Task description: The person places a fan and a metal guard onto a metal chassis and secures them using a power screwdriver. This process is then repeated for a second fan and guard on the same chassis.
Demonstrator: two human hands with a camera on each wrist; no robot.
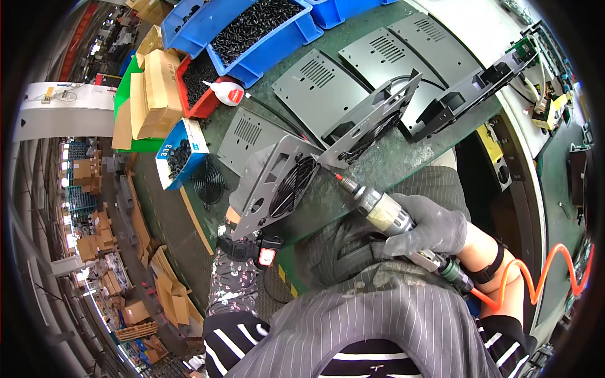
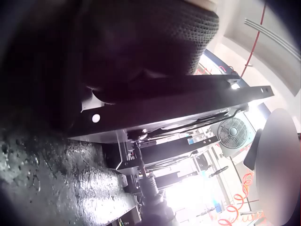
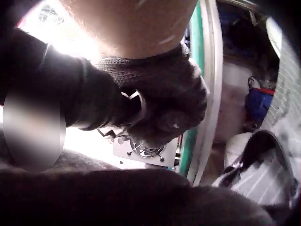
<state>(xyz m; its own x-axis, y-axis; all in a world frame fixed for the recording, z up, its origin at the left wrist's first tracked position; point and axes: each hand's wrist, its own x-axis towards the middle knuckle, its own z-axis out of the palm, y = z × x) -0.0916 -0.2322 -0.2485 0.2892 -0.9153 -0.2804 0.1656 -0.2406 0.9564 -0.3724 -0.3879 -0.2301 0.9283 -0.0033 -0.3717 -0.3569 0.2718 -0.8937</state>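
In the head view my gloved left hand (image 1: 244, 189), partly hidden behind it, holds a tilted grey metal panel (image 1: 263, 189) with a black fan guard (image 1: 295, 184) on it. The left wrist view shows the dark glove (image 2: 155, 42) against the panel (image 2: 174, 106). My gloved right hand (image 1: 432, 227) grips an air screwdriver (image 1: 381, 213), whose bit is close to the panel's upper corner; the left wrist view shows the bit (image 2: 139, 157) at the panel's lower edge, but contact is unclear. In the right wrist view the right hand (image 3: 164, 94) is curled round the tool.
More fan panels (image 1: 372, 123) stand to the right on the green table (image 1: 384, 165). Flat grey plates (image 1: 318, 88) lie behind. Blue screw bins (image 1: 258, 47), a red bin (image 1: 196, 85), a white bottle (image 1: 227, 92) and a loose fan guard (image 1: 209, 183) are around. An orange hose (image 1: 504, 277) trails from the tool.
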